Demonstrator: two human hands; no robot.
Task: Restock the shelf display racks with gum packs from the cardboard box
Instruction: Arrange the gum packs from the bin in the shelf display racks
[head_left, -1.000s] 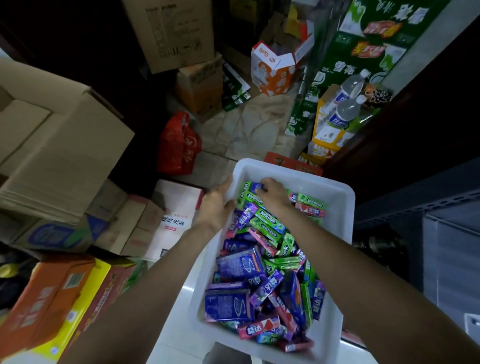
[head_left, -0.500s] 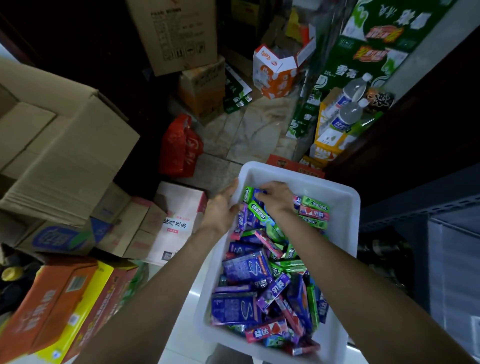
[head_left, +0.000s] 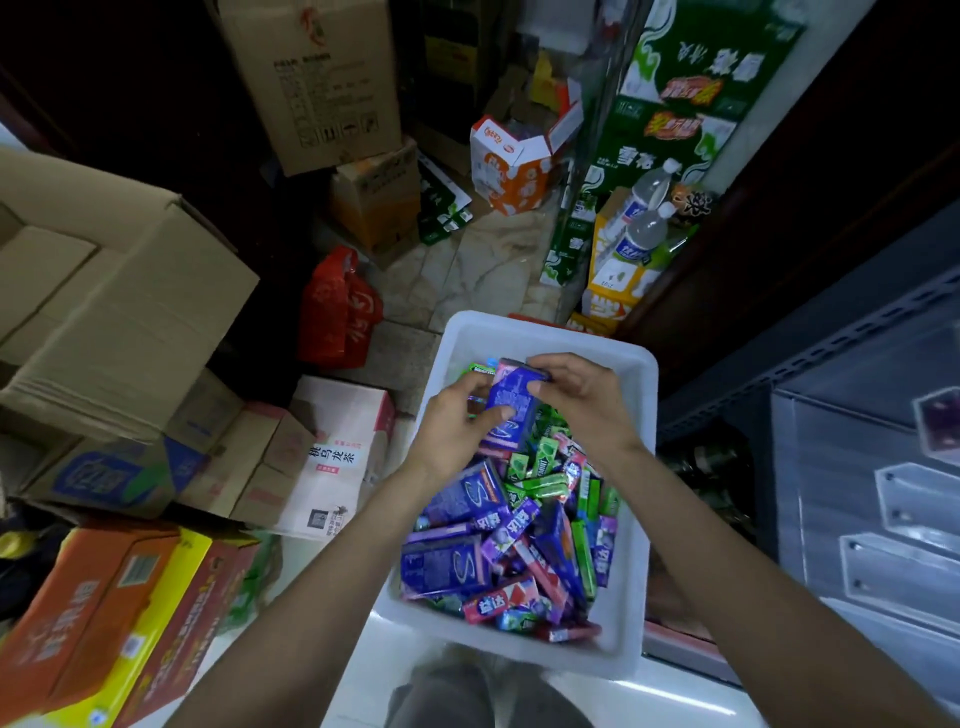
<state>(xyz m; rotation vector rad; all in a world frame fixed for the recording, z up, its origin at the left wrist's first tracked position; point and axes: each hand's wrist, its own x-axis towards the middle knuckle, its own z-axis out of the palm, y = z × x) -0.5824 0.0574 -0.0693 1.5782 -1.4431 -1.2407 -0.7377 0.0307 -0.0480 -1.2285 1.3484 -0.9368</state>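
A white plastic bin (head_left: 636, 525) in front of me is filled with several gum packs (head_left: 519, 545) in blue, purple, green and red wrappers. Both hands are over the far end of the bin. My left hand (head_left: 457, 431) and my right hand (head_left: 582, 400) together hold a blue-purple gum box (head_left: 511, 402) raised a little above the pile. The left thumb presses on its front face. The right fingers curl over its top edge.
Open cardboard boxes (head_left: 104, 322) are stacked at the left, with orange and yellow cartons (head_left: 104, 613) below them. A red bag (head_left: 340, 312) lies on the tiled floor ahead. Green cartons and water bottles (head_left: 647, 218) stand at the back right. Grey display racks (head_left: 883, 493) are at the right.
Both hands were digging among the packs at the bin's far end. They have since lifted a blue-purple gum box out of the pile and hold it between them.
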